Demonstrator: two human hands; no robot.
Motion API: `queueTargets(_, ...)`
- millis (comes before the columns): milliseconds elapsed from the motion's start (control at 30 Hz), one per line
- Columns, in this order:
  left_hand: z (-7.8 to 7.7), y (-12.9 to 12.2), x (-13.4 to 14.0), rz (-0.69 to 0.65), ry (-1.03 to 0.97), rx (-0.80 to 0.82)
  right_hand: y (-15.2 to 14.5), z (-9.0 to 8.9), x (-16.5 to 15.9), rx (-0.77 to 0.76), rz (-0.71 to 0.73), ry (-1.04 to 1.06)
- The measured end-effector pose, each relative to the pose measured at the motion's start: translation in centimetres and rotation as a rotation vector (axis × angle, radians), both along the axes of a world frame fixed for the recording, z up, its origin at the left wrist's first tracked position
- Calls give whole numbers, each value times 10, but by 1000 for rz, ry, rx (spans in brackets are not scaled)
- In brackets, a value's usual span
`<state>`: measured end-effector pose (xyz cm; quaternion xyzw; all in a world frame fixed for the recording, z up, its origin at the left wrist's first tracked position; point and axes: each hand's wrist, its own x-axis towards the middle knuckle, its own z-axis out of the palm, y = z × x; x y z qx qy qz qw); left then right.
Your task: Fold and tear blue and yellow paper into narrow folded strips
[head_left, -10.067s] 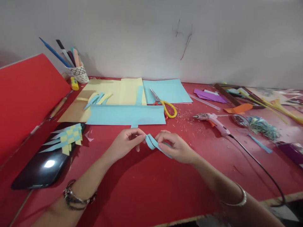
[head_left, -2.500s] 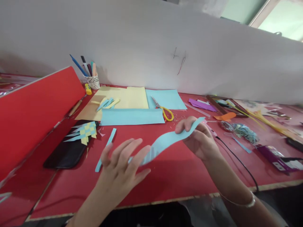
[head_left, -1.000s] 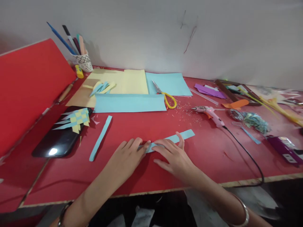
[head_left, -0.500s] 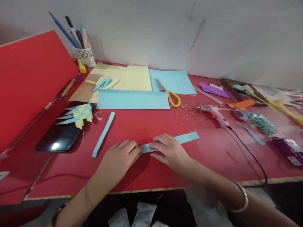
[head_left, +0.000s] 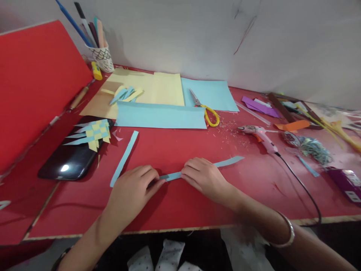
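A light blue paper strip (head_left: 172, 176) runs between my hands, low over the red table, its right end sticking out beyond my right hand. My left hand (head_left: 135, 188) pinches the strip's left end between thumb and fingers. Closed on the strip's middle is my right hand (head_left: 204, 178), its fingertips hiding part of the paper. Just left of my left hand lies a second blue paper strip (head_left: 124, 158). Farther left, a woven blue and yellow paper piece (head_left: 96, 132) rests on a black phone (head_left: 66, 160).
Behind my hands lie a blue paper sheet (head_left: 160, 116), yellow paper (head_left: 166, 88) and yellow-handled scissors (head_left: 211, 116). A pink glue gun (head_left: 261, 136) with a black cord sits at right, near a purple object (head_left: 345, 182). A pen cup (head_left: 103, 58) stands at back left.
My left hand has shifted a little left, so more of the strip shows between my hands. The strip appears narrower there, and its right end now curves. The view has shifted slightly.
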<state>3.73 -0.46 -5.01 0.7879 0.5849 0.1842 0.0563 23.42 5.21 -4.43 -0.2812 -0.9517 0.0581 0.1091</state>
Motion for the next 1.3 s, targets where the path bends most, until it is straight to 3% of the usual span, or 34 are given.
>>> queueTargets(200, -4, 1, -1, 14, 61, 84, 6, 0, -4, 1, -17, -76)
queueTargets(567, -6, 2, -1, 43, 84, 54, 10, -1, -6, -90, -45, -67)
queueTargets(967, -6, 1, 1, 81, 97, 80, 15, -3, -7, 68, 22, -107)
queueTargets(1300, -4, 0, 1, 68, 130, 154, 18, 1, -9, 22, 31, -173)
